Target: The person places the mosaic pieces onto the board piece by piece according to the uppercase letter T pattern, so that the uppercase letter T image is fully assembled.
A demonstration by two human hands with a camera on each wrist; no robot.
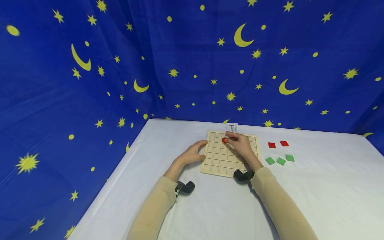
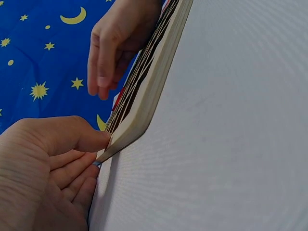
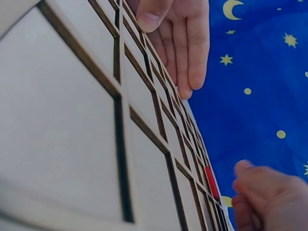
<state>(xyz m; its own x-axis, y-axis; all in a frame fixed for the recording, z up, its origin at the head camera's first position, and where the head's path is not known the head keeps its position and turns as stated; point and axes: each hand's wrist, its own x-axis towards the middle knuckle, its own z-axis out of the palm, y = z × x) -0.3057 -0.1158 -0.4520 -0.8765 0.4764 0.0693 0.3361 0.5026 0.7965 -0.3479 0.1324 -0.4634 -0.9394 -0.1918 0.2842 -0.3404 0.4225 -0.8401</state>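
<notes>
Item: pale wooden square grid board (image 1: 223,159), lying flat on the white cloth-covered table (image 1: 315,200), directly ahead of both arms.

Right hand (image 1: 241,145): I see it reaching over the board's far rows, fingers bent down onto a flat red square tile (image 1: 224,140) seated in a cell near the far edge; whether it pinches or merely presses the tile I cannot tell. This hand is the nearer one to the tile.

Left hand (image 1: 194,152): fingers and thumb curled round the board's left rim, steadying it.

Loose stock, right of the board and apart from it: two red tiles (image 1: 278,144), three green tiles (image 1: 280,160).

Small printed pattern card (image 1: 232,127), just beyond the board's far edge.

Backdrop: blue moon-and-star fabric (image 1: 120,66) on all sides.
</notes>
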